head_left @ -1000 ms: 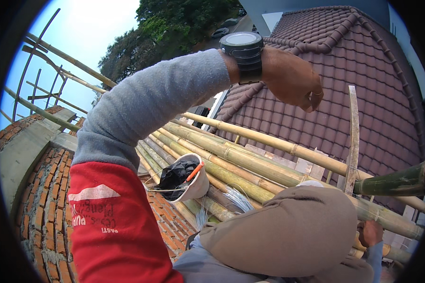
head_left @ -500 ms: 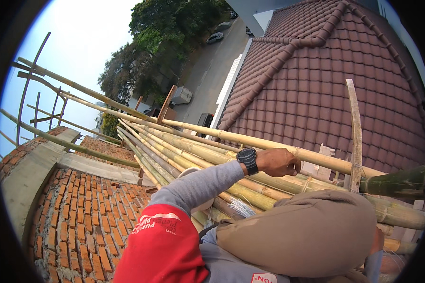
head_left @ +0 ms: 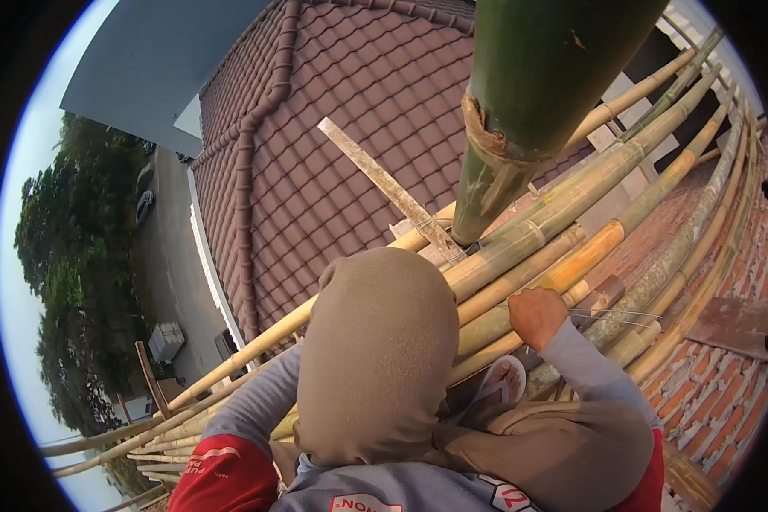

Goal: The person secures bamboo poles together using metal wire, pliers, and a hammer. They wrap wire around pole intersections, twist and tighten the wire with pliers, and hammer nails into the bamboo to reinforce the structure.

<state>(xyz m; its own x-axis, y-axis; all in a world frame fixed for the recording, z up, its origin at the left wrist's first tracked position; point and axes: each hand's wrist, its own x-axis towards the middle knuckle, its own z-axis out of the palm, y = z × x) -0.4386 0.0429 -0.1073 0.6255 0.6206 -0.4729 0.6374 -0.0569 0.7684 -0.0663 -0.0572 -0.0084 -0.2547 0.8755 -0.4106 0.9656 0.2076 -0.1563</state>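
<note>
My right hand is closed in a fist just above the bamboo poles. Several thin metal wires stick out of it to the right. My left hand is hidden behind my raised knee; only its grey sleeve shows, reaching forward beside the knee. Between my knees, my foot in a flip-flop rests on the poles. Ahead of me a thick green bamboo post rises toward the camera, its lower end by a wooden slat.
Long bamboo poles run from lower left to upper right as a platform. Beyond them lies a brown tiled roof. A road with trees is far below on the left. Brickwork and a flat brown board are at right.
My view has swung right, bringing the green post to the middle. My right hand with the wires has come into sight. My left hand has passed out of sight behind my knee.
</note>
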